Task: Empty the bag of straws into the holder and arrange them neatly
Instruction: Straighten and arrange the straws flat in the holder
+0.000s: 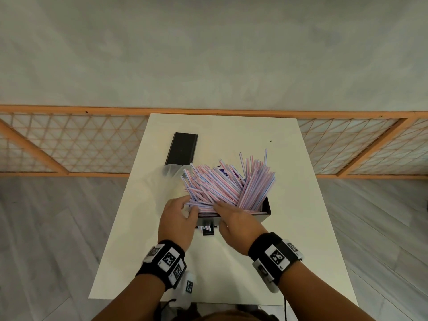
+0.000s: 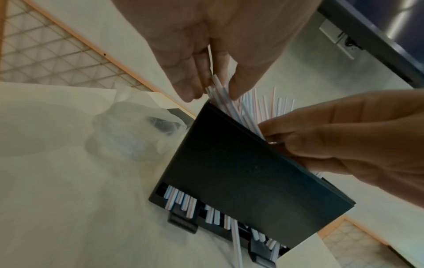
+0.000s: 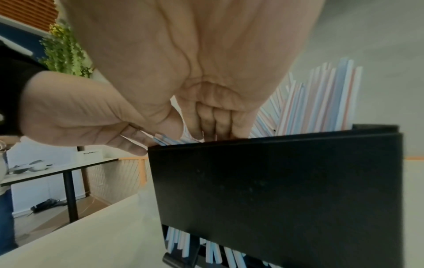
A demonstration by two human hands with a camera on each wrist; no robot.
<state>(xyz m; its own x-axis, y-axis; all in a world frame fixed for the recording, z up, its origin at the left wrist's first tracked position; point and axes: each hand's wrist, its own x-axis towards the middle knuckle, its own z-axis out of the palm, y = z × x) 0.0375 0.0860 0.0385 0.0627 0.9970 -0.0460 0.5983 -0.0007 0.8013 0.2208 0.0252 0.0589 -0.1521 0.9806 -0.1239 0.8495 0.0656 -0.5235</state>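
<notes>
A black straw holder (image 1: 266,208) stands mid-table, heaped with pink-and-blue striped straws (image 1: 227,181) that fan out untidily above its rim. My left hand (image 1: 187,205) is at the holder's left corner. In the left wrist view my left hand (image 2: 215,90) pinches a few straws (image 2: 231,103) between thumb and fingers just above the holder (image 2: 247,166). My right hand (image 1: 220,206) lies on the pile at the front rim. Seen from the right wrist, its straight fingers (image 3: 213,125) press down into the straws (image 3: 321,101) inside the holder (image 3: 275,181). Straw ends (image 2: 183,201) poke out of the bottom slot.
The crumpled clear bag (image 1: 170,171) lies left of the holder, and behind it is a flat black lid (image 1: 181,148). The white table (image 1: 301,228) is narrow, with its edges close on both sides. An orange lattice railing (image 1: 69,147) runs behind it.
</notes>
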